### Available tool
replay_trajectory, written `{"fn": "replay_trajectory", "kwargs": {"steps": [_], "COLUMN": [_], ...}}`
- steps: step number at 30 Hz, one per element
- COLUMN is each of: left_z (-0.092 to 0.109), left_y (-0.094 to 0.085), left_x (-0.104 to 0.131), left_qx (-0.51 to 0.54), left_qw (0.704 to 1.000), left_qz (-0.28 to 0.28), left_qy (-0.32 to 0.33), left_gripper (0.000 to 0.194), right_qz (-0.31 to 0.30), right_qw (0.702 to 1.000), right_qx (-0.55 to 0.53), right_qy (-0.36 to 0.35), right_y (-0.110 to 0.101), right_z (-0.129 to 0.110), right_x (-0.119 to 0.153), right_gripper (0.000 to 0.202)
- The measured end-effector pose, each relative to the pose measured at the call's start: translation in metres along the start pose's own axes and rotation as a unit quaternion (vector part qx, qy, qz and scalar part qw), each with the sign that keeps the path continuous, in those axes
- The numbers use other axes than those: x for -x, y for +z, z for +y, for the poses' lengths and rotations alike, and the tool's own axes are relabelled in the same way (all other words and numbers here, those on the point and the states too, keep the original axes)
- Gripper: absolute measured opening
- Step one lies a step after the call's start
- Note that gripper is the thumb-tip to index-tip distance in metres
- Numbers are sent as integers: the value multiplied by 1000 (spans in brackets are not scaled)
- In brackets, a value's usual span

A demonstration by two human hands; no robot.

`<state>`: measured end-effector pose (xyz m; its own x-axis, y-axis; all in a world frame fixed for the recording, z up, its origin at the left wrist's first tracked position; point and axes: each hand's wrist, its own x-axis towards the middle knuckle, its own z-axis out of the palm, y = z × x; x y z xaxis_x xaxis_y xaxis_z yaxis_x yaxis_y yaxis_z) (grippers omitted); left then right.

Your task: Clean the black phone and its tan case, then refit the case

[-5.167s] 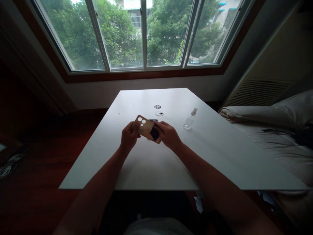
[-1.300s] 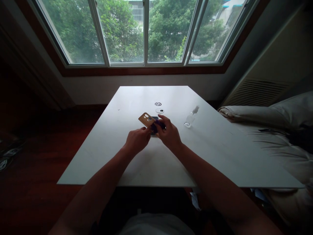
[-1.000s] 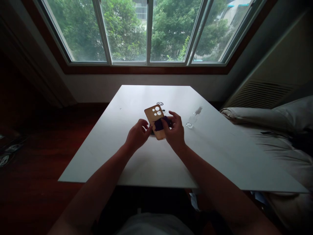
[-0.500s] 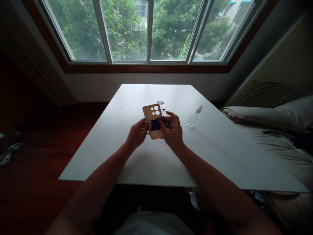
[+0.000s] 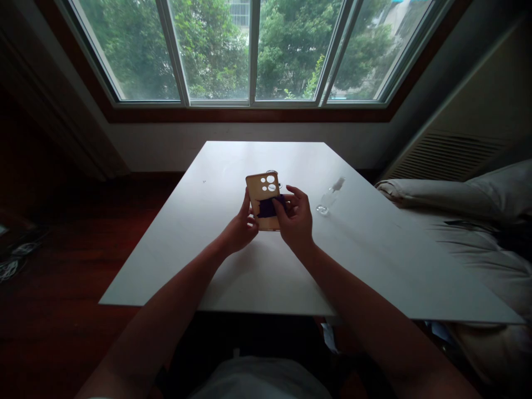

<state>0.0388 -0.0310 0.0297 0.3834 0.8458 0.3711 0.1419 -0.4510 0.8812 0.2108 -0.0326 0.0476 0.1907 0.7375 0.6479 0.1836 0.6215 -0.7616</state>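
Note:
A tan phone case [image 5: 256,188] with round camera holes is held upright above the white table [image 5: 178,260]. My left hand [image 5: 241,226] grips its left edge and lower left corner. In my right hand [image 5: 297,216] a dark purple cloth [image 5: 267,208] is pinched, pressed flat against the inner face of the case. My right thumb lies on the cloth; the index finger sticks out above the others. Behind the case, a small round object [image 5: 271,172] on the table is mostly hidden, so its kind does not show.
A clear spray bottle [image 5: 329,198] lies on the table to the right of my hands. Beyond the table's far edge is a window [image 5: 251,105]. A beige padded piece of furniture [image 5: 436,194] stands along the right side, and cables [image 5: 12,266] lie on the floor at left.
The phone case has shifted slightly up and to the right, with the cloth still on it. My left hand has moved lower on the case's edge.

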Motion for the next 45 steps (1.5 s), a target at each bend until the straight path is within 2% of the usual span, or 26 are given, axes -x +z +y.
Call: {"fn": "replay_trajectory", "kwargs": {"steps": [5, 9, 11, 15, 17, 24, 27, 31, 35, 39, 45], "left_z": [3, 4, 5, 9, 11, 9, 12, 23, 33, 34, 30], "left_y": [-1, -3, -3, -2, -1, 4, -1, -9, -8, -4, -2], "left_x": [1, 0, 0, 0, 0, -2, 1, 7, 11, 12, 10], "left_qx": [35, 52, 56, 63, 63, -18, -116, -278, -376, -439, -473], "left_qw": [999, 997, 996, 992, 992, 996, 991, 958, 925, 896, 878], "left_qz": [-28, -48, -59, -83, -81, -40, -2, 57, 51, 33, 31], "left_qy": [-17, -31, -40, -66, -76, -79, -71, -29, 24, 51, 62], "left_gripper": [108, 94, 80, 31, 21, 15, 17, 22, 28, 36, 34], "right_qz": [7, 17, 28, 50, 48, 27, 43, 63, 71, 65, 52], "right_qw": [1000, 999, 998, 992, 990, 985, 984, 983, 982, 983, 987], "right_qx": [-14, -25, -33, -53, -58, -51, -41, -31, -29, -39, -40], "right_qy": [-13, -33, -50, -100, -123, -162, -169, -172, -171, -167, -150], "right_y": [0, 0, -1, -1, -1, 3, 3, 0, -2, 0, 4], "right_z": [-1, -1, -2, -7, -9, -6, -4, -3, -3, -4, -6], "right_x": [1, 2, 3, 4, 6, 13, 11, 5, 0, 3, 10], "right_gripper": [46, 45, 45, 46, 47, 52, 51, 49, 50, 52, 50]}}
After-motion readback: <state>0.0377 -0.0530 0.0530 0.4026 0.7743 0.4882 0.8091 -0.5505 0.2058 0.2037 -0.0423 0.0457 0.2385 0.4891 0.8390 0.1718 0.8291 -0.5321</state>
